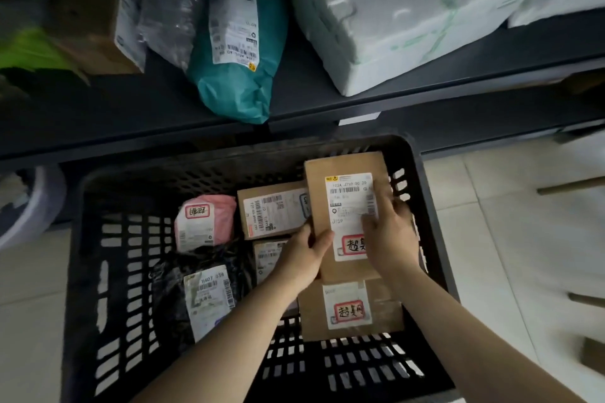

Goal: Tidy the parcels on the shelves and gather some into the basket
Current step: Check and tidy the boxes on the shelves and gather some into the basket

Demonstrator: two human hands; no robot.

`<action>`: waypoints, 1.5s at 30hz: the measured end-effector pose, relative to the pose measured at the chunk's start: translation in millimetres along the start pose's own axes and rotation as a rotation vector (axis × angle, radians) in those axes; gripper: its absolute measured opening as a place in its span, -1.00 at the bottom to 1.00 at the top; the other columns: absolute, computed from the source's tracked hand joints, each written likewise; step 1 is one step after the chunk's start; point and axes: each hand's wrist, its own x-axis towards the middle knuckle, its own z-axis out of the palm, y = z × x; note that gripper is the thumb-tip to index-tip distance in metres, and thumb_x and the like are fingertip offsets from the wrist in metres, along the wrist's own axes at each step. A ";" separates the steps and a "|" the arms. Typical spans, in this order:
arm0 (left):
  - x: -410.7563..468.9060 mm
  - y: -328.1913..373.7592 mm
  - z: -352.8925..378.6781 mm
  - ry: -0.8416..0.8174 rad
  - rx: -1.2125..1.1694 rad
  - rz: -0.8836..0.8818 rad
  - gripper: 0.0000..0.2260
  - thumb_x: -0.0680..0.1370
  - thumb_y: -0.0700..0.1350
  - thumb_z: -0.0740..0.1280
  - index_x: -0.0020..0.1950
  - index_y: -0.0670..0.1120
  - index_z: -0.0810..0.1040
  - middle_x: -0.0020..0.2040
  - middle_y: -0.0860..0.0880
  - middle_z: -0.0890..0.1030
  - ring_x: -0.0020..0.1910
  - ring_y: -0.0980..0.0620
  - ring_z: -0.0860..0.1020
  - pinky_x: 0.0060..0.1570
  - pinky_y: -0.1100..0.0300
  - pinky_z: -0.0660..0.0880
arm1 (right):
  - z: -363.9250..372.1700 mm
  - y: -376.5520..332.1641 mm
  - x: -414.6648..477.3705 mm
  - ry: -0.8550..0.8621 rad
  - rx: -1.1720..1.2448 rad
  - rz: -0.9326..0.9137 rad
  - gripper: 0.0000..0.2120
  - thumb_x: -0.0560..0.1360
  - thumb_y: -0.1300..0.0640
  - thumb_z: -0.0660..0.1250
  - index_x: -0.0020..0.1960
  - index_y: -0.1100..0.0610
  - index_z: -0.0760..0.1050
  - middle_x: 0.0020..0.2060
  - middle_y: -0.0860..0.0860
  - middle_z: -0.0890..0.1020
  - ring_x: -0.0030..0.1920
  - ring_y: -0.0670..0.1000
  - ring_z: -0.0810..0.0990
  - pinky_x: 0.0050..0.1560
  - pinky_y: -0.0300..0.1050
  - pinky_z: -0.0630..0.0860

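A black slatted basket stands on the floor in front of the dark shelf. Over its right side I hold a tall brown cardboard parcel with a white label. My left hand grips its lower left edge and my right hand grips its right side across the label. In the basket lie a pink bag parcel, a black bag parcel, a brown box, a second box partly hidden by my left hand, and another labelled brown box under the held one.
On the shelf lie a teal bag parcel, a bubble-wrap packet, a brown box, a green item and white foam boxes. A white tub sits at the left; pale tiled floor lies to the right.
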 end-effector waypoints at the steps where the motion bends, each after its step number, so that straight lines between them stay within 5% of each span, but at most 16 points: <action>1: 0.5 -2.3 -1.1 -0.015 -0.003 -0.002 -0.65 0.60 0.06 0.21 0.36 0.01 0.39 0.26 0.01 0.54 0.17 0.06 0.52 0.18 0.12 0.47 | 2.0 -0.8 -2.1 -0.015 -0.005 -0.013 -0.40 0.60 0.09 0.15 0.53 -0.14 -0.07 0.40 0.18 0.23 0.29 0.22 0.41 0.12 0.12 0.54; 6: 2.0 -11.7 -15.8 -0.045 0.190 -0.029 -0.56 0.58 0.14 0.18 0.42 0.00 0.33 0.30 0.01 0.51 0.24 0.01 0.49 0.14 0.19 0.42 | 5.8 -6.5 -18.0 -0.087 -0.123 -0.096 -0.27 0.54 0.16 0.29 0.55 -0.03 -0.06 0.52 0.08 -0.15 0.52 0.16 -0.05 0.45 0.10 0.25; 11: -28.5 -10.3 -39.3 -0.014 0.436 -0.052 -0.52 0.59 0.16 0.16 0.47 0.02 0.24 0.27 0.00 0.52 0.17 0.03 0.53 0.02 0.22 0.47 | -9.1 -16.8 -36.0 -0.142 -0.227 -0.126 -0.28 0.53 0.17 0.28 0.55 0.00 -0.04 0.53 0.01 -0.15 0.53 0.11 -0.17 0.50 0.09 -0.01; 15: -72.0 -2.0 -68.1 0.010 0.578 -0.006 -0.52 0.59 0.14 0.17 0.49 0.10 0.20 0.27 0.04 0.52 0.15 0.02 0.56 0.12 0.07 0.53 | -38.4 -38.8 -49.7 -0.220 -0.368 -0.158 -0.28 0.56 0.09 0.25 0.55 -0.01 -0.12 0.54 0.04 -0.16 0.53 0.14 -0.24 0.48 0.09 -0.16; 22: -184.0 41.3 -144.3 0.257 0.866 0.068 -0.56 0.61 0.10 0.15 0.48 0.11 0.21 0.34 0.04 0.47 0.24 0.05 0.49 0.11 0.17 0.46 | -111.1 -112.8 -97.8 -0.258 -0.558 -0.355 -0.29 0.56 0.14 0.23 0.56 0.03 -0.12 0.55 0.05 -0.11 0.53 0.13 -0.20 0.50 0.05 -0.11; 30: -361.4 46.1 -229.0 0.610 0.827 -0.061 -0.56 0.61 0.08 0.14 0.49 0.11 0.20 0.33 -0.02 0.48 0.26 -0.03 0.47 0.17 0.13 0.43 | -176.1 -256.0 -198.4 -0.189 -0.677 -0.816 -0.34 0.55 0.19 0.19 0.56 0.07 -0.05 0.51 0.07 0.09 0.53 0.14 -0.02 0.50 0.03 0.04; 38: -569.9 -27.5 -284.6 1.019 0.793 -0.219 -0.59 0.59 0.08 0.16 0.44 0.09 0.29 0.26 0.03 0.44 0.25 -0.02 0.41 0.11 0.07 0.46 | -158.5 -379.1 -368.8 -0.161 -0.673 -1.291 -0.36 0.56 0.09 0.21 0.55 0.07 0.00 0.49 0.04 0.19 0.49 0.11 0.11 0.48 -0.01 0.11; 45: -757.7 -145.4 -283.8 1.265 0.694 -0.317 -0.61 0.59 0.06 0.16 0.42 0.05 0.32 0.29 0.00 0.45 0.26 -0.02 0.42 0.09 0.12 0.46 | -102.9 -415.9 -565.5 -0.191 -0.708 -1.619 -0.40 0.57 0.09 0.20 0.54 0.04 0.04 0.46 0.02 0.24 0.45 0.10 0.20 0.42 -0.04 0.21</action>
